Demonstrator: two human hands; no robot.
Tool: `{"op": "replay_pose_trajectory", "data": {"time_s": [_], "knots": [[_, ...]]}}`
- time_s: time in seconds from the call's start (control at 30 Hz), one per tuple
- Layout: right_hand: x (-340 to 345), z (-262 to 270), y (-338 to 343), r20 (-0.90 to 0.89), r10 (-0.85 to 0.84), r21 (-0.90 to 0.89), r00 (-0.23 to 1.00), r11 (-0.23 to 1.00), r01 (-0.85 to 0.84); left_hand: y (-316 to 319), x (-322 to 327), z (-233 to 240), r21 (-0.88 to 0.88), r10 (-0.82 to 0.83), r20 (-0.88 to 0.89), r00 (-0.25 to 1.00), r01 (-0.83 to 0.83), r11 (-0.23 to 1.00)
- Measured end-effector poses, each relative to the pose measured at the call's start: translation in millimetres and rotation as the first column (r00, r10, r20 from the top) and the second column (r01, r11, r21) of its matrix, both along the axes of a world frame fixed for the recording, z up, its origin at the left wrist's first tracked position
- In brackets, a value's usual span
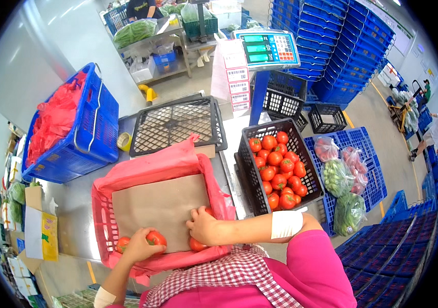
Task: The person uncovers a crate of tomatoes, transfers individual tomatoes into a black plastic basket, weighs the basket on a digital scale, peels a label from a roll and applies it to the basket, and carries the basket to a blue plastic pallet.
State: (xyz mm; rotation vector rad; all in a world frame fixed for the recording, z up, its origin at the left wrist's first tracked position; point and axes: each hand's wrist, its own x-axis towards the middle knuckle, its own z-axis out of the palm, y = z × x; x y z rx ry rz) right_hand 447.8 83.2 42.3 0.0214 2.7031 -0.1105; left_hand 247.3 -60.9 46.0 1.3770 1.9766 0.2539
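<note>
Before me on the steel table is a crate (103,215) lined with red plastic, its bottom covered by brown cardboard (157,208). My left hand (140,246) grips a red tomato (156,239) at the crate's near side. Another tomato (122,243) lies just left of that hand, in the near left corner. My right hand (206,230) is lowered at the crate's right wall, fingers bent. One tomato (196,245) shows below this hand and part of another tomato (209,211) behind it; whether the hand grips either is hidden.
A black crate of tomatoes (278,165) stands on the right, by a scale display (267,48) on a blue post. A blue basket (99,127) holds red plastic bags. Yellow tape (124,141) and a black mesh crate (176,125) sit behind. Bagged vegetables (336,177) rest on a blue pallet (373,165).
</note>
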Motion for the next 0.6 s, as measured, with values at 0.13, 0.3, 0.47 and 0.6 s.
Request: {"op": "replay_pose_trajectory", "data": {"time_s": [0.13, 0.3, 0.47, 0.6], "knots": [[-12, -21, 5, 0.032, -0.168, 0.164, 0.985, 0.973, 0.161, -4, -15, -1, -0.147, 0.436, 0.683, 0.586, -0.474, 0.868], [4, 9, 45, -0.255, -0.359, -0.602, 0.898, 0.785, 0.143, 19, 8, 34, -0.030, 0.304, 0.884, 0.356, -0.605, 0.795], [39, -9, 71, 0.337, -0.744, -0.699, 0.577, -0.608, -0.376, 90, 70, 60, 0.560, -0.046, 0.678, 0.734, -0.475, 0.678], [75, -16, 75, 0.326, -0.597, -0.024, 0.733, -0.780, -0.625, 146, 126, 63, 0.719, -0.339, 0.022, 0.940, 0.221, 0.659]]}}
